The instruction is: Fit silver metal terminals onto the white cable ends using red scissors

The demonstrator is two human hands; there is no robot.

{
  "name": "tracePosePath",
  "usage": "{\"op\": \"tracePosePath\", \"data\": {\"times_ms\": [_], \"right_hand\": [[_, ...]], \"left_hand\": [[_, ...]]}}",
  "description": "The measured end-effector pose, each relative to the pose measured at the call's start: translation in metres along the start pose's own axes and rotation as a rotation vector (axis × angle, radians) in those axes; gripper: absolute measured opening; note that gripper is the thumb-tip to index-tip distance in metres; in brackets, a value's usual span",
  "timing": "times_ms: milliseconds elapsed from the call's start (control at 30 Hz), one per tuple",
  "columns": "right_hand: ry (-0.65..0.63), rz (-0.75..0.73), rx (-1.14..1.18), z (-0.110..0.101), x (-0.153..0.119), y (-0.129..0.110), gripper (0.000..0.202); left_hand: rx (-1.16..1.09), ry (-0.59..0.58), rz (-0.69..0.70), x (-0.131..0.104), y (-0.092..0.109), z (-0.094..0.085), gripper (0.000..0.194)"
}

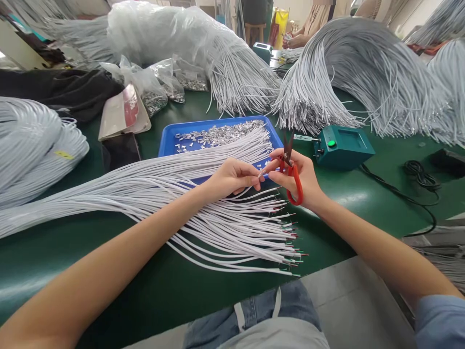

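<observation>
Between the fingertips of my left hand (236,177) is the end of a white cable (260,175). My right hand (303,177) has red-handled scissors (297,186) hooked on its fingers, blades pointing up and away. Its thumb and forefinger meet the cable end beside my left fingertips; the small detail there is hard to make out. Under my forearm lies a fan of white cables (240,228) with stripped ends showing thin coloured wires. Behind my hands, a blue tray (166,140) holds small metal connector shells (218,134) and the ends of another cable bunch (203,157).
A teal machine (345,148) with a green button stands right of the tray, its black cord (395,191) trailing right. Large cable bundles (240,68) line the back, near bags of metal parts (156,87). A coiled cable bundle (32,145) lies left. Another person's hand (295,41) shows behind.
</observation>
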State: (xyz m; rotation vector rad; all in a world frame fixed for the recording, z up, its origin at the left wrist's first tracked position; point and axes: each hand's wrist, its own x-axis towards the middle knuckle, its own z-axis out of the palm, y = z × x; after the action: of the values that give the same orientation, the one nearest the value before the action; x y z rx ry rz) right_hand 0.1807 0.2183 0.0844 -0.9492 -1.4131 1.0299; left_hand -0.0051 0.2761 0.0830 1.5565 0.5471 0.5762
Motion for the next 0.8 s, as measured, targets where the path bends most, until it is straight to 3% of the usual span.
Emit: {"op": "tracePosePath", "data": {"times_ms": [500, 800], "right_hand": [[0.059, -0.059, -0.141, 0.0046, -0.0030, 0.0037, 0.040], [0.082, -0.087, -0.165, 0.0062, -0.0023, 0.0071, 0.033]], "left_hand": [[0.057, 0.034, 0.013, 0.0006, 0.0027, 0.0041, 0.027], [0.049, -0.010, -0.028, 0.0022, -0.0008, -0.0001, 0.034]]}}
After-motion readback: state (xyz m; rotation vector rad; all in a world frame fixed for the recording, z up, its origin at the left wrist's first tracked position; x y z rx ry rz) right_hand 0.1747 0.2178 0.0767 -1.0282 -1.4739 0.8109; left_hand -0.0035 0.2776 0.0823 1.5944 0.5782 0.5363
